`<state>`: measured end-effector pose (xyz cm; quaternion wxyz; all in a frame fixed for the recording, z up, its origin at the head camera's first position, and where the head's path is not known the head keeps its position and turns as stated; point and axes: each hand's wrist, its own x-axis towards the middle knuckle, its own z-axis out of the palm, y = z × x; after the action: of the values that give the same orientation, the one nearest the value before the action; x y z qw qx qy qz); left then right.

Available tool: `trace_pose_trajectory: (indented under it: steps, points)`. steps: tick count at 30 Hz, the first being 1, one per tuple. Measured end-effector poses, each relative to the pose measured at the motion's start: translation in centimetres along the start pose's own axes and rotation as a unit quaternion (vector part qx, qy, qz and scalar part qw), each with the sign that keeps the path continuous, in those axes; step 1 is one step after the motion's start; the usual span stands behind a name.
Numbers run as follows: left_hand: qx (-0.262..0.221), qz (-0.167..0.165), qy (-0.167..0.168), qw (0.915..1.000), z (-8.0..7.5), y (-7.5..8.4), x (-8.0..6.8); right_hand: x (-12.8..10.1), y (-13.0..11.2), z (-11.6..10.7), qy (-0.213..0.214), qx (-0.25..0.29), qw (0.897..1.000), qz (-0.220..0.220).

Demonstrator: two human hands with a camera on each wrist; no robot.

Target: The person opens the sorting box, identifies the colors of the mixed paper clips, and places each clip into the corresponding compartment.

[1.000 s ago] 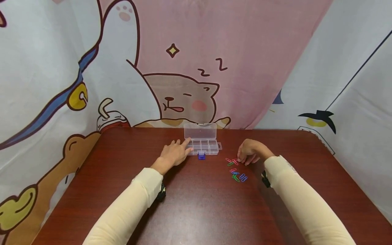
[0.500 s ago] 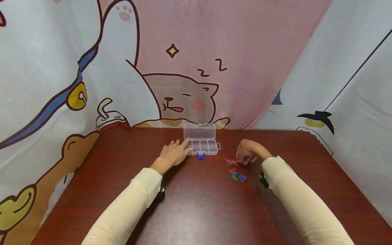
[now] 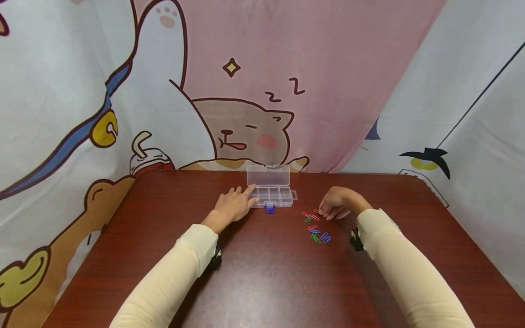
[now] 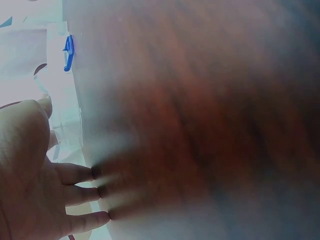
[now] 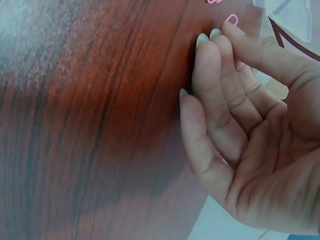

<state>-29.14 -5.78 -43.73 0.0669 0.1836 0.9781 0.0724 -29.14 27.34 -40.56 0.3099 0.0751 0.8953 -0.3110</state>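
Note:
My left hand (image 3: 233, 204) rests at the left end of a clear plastic compartment box (image 3: 285, 199), fingers spread, with thumb and index finger over its edge. The box's lid (image 3: 268, 176) stands raised at the back, and a blue latch (image 3: 270, 209) is on the front. In the left wrist view, the other fingers of the left hand (image 4: 30, 185) reach down to the tabletop. To the right of the box, my right hand (image 3: 337, 203) pinches a pink paper clip (image 5: 232, 20) between thumb and index fingertip, its end poking out.
Just left of the right hand lie pink clips (image 3: 314, 217) and a green clip (image 3: 308, 219). Nearer are a blue pair (image 3: 326, 237) and green clips (image 3: 315, 238). The brown table (image 3: 262, 273) ends at a cartoon-printed curtain (image 3: 328, 91).
My right hand has drawn slightly right and up, and the pink paper clip at its fingertips now shows apart from the pile. The left hand and box have stayed put.

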Motion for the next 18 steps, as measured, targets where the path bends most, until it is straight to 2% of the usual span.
trace_pose_trajectory:
  steps: [6, 12, 18]
  points:
    - [0.006, 0.001, 0.0, 1.0, -0.1, 0.0, 0.0, 0.0, 0.1, -0.7, -0.006, 0.079, 0.997, 0.003]
    - [0.001, -0.005, -0.003, 1.0, -0.1, 0.1, 0.0, -0.1, -0.5, -1.5, -0.015, 0.192, 0.981, -0.02]
    - [-0.002, -0.006, -0.002, 1.0, 0.0, 0.1, 0.0, 0.2, -0.9, -1.8, -0.037, 0.241, 0.969, -0.028]
